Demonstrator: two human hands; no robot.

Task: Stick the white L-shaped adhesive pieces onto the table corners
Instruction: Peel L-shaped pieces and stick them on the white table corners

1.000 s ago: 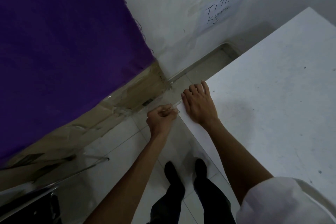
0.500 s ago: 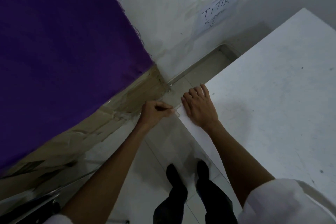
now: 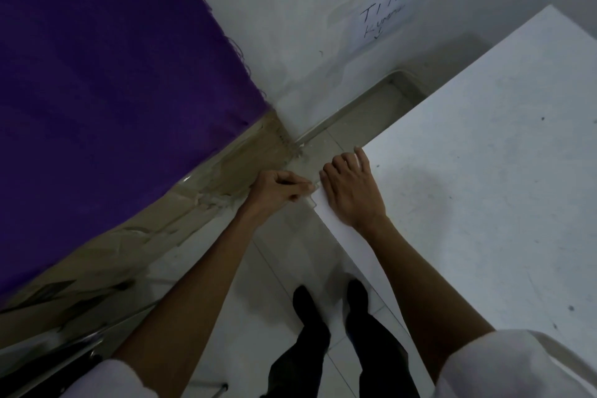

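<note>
Head view, table corner: what are the hands doing?
— Right hand lies flat on the white table at its corner, fingers close together, tips at the far edge.
— And the left?
— Left hand is just off the edge, fingers curled. Thumb and forefinger pinch the corner piece, a small pale strip touching the table's corner. Shape too small to tell.
— Around them?
— Purple cloth to the left, handwritten note on the wall.

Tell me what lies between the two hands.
Head view: the table corner, a pale piece against its edge, sits between left hand and right hand.
</note>
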